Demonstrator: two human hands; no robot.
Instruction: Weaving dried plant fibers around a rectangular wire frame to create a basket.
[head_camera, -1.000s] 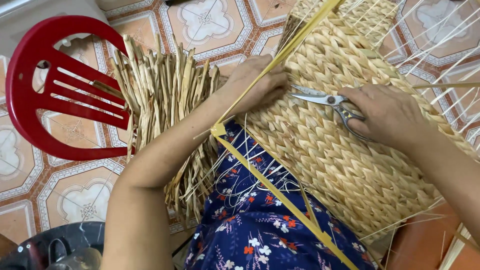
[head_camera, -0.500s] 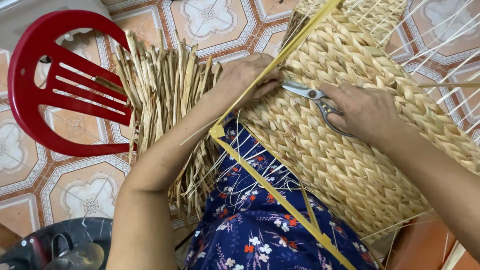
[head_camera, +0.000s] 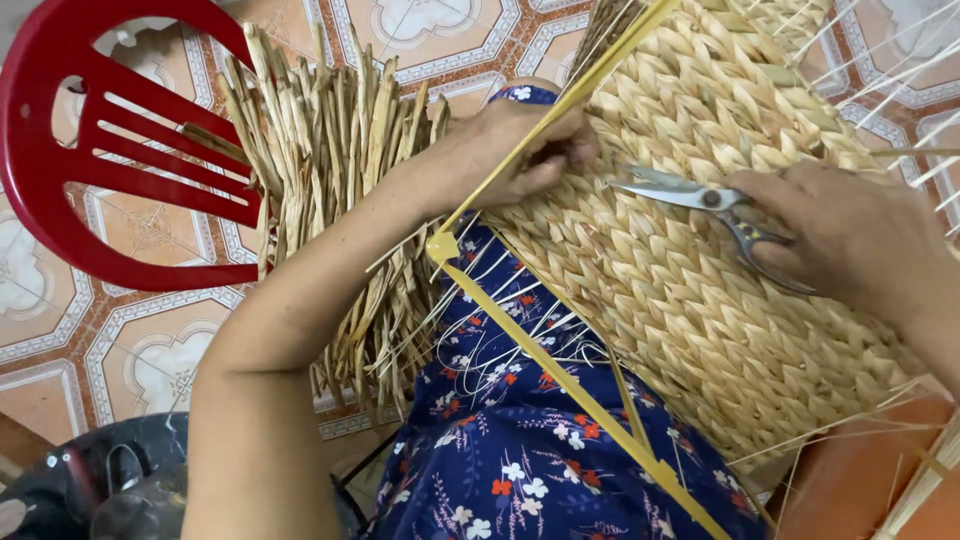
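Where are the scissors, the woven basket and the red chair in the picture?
scissors (head_camera: 700, 197): head view, on the pivot where the two blades meet.
woven basket (head_camera: 700, 300): head view, on the middle of its braided side.
red chair (head_camera: 60, 120): head view, on the left frame of its slatted back.

A patterned tile floor (head_camera: 130, 340) carries a red plastic chair (head_camera: 90, 150) and dried straw strips (head_camera: 330, 170).

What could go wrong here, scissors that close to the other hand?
1. The scissors in the right hand point their tips at the left hand, which grips the edge of the woven mat; a slip could nick a finger.
2. The blades lie flat over the weave, so they could snag or cut a sound strand.
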